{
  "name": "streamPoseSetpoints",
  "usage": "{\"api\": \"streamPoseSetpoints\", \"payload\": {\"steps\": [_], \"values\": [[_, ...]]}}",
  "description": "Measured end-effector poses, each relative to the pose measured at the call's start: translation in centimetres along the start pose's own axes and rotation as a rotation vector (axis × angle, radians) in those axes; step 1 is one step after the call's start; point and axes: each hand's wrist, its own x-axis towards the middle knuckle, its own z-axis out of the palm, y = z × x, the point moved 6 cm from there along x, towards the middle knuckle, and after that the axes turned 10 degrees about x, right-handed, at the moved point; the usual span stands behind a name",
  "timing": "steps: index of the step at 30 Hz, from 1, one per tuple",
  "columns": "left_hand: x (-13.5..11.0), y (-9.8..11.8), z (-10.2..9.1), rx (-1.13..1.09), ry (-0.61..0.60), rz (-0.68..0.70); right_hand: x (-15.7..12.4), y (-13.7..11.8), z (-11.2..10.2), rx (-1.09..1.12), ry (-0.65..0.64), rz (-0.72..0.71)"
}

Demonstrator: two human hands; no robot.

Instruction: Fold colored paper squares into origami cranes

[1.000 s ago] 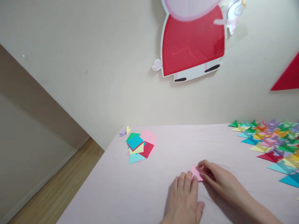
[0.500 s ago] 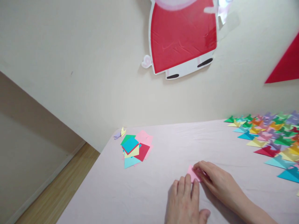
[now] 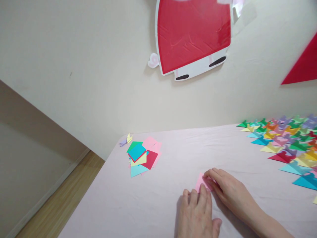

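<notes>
A small folded pink paper (image 3: 200, 180) lies on the pale pink table (image 3: 160, 205) near the front. My left hand (image 3: 198, 211) lies flat beside it, fingers stretched out, fingertips resting on the paper's near edge. My right hand (image 3: 226, 191) comes in from the right with its fingers bent together and pressed on the paper's right side. Most of the paper is hidden under the fingers.
A loose stack of coloured paper squares (image 3: 141, 156) lies at the table's back left, with two tiny folded pieces (image 3: 126, 140) behind it. Several folded coloured paper shapes (image 3: 287, 145) cover the right side. The table's left edge drops to a wooden floor (image 3: 59, 205). A wall sticker (image 3: 193, 36) hangs above.
Both hands have stayed on the pink paper, with the fingers shifting slightly along it. The view has drifted a little, so the wall sticker sits higher in the picture.
</notes>
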Motion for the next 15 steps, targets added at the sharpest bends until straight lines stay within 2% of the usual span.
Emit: {"api": "streamPoseSetpoints", "payload": {"steps": [8,15], "values": [[0.2,0.3,-1.2,0.073,0.068,0.007,-0.8,0.0,0.1,0.003,0.049,-0.039],[-1.8,-1.4,-1.3,0.174,0.186,-0.042,-1.9,2.8,-1.3,-0.092,0.122,0.019]]}}
